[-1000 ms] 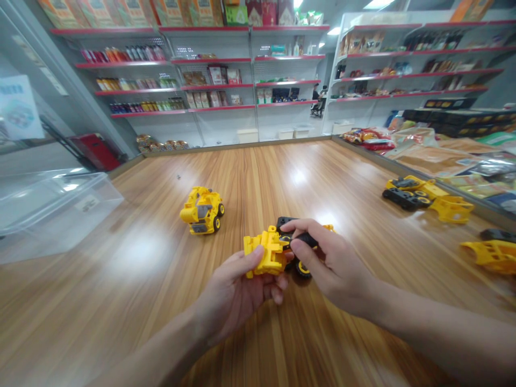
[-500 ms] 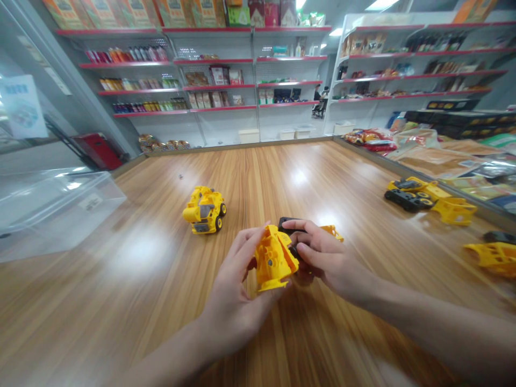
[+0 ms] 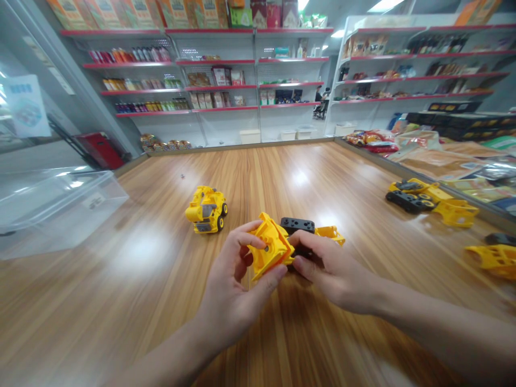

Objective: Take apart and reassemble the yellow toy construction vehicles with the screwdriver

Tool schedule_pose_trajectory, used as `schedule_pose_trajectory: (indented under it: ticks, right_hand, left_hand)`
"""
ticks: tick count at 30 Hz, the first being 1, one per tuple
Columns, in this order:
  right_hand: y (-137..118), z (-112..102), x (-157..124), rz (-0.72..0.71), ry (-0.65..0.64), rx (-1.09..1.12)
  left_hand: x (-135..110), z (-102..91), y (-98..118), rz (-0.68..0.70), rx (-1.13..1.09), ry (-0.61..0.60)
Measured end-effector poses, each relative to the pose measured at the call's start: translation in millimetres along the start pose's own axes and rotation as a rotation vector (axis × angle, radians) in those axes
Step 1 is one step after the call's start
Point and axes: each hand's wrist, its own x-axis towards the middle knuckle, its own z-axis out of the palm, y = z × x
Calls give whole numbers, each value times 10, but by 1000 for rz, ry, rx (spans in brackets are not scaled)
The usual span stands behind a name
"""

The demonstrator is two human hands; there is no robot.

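My left hand (image 3: 234,279) grips a yellow plastic toy vehicle body (image 3: 269,250), thumb below and fingers around its far side. Its hollow, moulded side with a small dark spot faces me, tilted. My right hand (image 3: 328,266) is closed at the right edge of this body, thumb and fingers pinched around a small dark part that they mostly hide. Just behind the right fingers is a black toy piece with holes (image 3: 298,224), and a yellow toy part (image 3: 331,234) shows to its right. Whether these two are joined is hidden.
A yellow toy truck (image 3: 207,209) stands left on the wooden table (image 3: 161,301). More yellow and black toy vehicles (image 3: 411,194) lie at the right, one (image 3: 494,255) near the edge. A clear plastic bin (image 3: 60,215) sits far left. Packaged goods (image 3: 427,153) border the right side.
The yellow body has turned and risen slightly in my left hand. My right fingers have drawn down off the black piece with holes, which now shows more fully.
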Motion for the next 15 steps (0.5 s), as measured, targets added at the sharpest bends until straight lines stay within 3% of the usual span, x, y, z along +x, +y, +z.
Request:
schedule_pose_trajectory:
  ticks: [9,15]
  right_hand:
    - [-102,-12,19,-65,-43,-97]
    - [-10,23,23,-35,21,-120]
  left_hand:
    - [7,2,-8,41,1,-6]
    - [12,-15,-6,17,-3,-21]
